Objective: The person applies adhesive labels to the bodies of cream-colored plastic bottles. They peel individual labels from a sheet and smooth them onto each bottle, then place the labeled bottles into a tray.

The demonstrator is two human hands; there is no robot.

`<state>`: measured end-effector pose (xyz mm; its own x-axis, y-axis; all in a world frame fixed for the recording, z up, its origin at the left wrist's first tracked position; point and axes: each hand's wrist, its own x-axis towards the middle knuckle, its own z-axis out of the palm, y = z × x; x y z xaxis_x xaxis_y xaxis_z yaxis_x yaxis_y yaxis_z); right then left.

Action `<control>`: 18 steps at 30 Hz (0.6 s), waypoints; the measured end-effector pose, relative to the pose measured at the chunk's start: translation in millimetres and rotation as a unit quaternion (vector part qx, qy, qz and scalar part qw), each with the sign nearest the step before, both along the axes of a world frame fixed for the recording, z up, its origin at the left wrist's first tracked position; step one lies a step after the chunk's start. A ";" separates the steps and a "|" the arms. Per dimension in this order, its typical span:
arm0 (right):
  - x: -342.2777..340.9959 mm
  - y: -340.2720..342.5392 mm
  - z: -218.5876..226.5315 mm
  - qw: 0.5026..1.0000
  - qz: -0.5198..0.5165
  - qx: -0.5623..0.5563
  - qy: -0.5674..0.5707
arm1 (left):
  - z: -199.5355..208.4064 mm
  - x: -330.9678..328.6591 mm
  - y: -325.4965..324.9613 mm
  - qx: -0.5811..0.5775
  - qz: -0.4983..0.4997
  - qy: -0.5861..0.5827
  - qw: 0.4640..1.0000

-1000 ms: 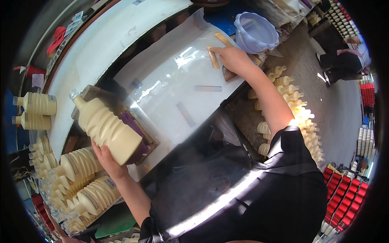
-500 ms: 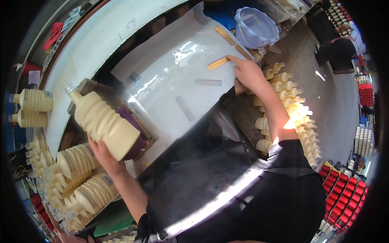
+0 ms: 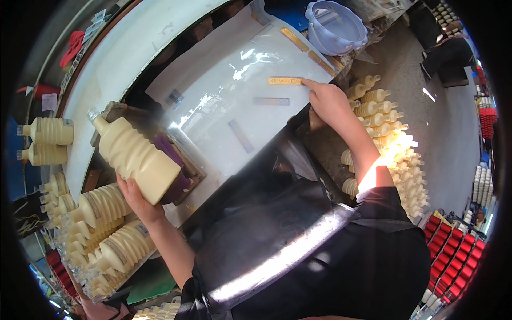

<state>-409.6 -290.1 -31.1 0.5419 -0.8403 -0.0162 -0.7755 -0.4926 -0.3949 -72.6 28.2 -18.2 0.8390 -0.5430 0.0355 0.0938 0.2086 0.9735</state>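
Observation:
My left hand [image 3: 140,201] supports a cream ridged bottle [image 3: 137,154] near its base, fingers and thumb around the lower side. The bottle lies tilted, its clear-capped neck pointing far left, over a purple-padded wooden rest [image 3: 184,184]. My right hand [image 3: 330,104] reaches over a glossy, wet-looking white sheet [image 3: 213,128]. Its index fingertip is on the right end of a gold label strip [image 3: 282,81]; the other fingers are curled. Two faint strips, one greyish [image 3: 272,101] and one slanted [image 3: 241,136], lie nearer on the sheet.
More gold strips [image 3: 294,38] lie along the sheet's far right edge, beside a pale blue basin [image 3: 336,29]. Cream bottles [image 3: 125,248] are stacked at the left; several others [image 3: 378,112] stand on the floor at the right. Red items [image 3: 453,258] are racked at the lower right.
The gold strip under my right fingertip has turned from slanted to nearly level, its left end swinging farther away. My left hand still holds the bottle in about the same place.

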 end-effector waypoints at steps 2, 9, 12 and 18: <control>-1.0 1.8 -0.4 1.000 0.003 -0.003 0.003 | -0.3 0.0 -0.2 0.004 -0.012 -0.026 1.000; -7.9 6.1 -4.9 0.998 -0.016 -0.010 -0.059 | 1.2 -1.7 -1.8 0.008 -0.014 -0.036 0.999; -15.7 4.2 -14.0 0.992 -0.061 0.033 -0.107 | 0.8 -1.3 -2.5 -0.008 -0.014 -0.028 0.999; -21.6 -6.0 -44.7 0.956 -0.235 0.109 -0.139 | -2.7 6.7 1.2 0.101 0.028 -0.118 0.987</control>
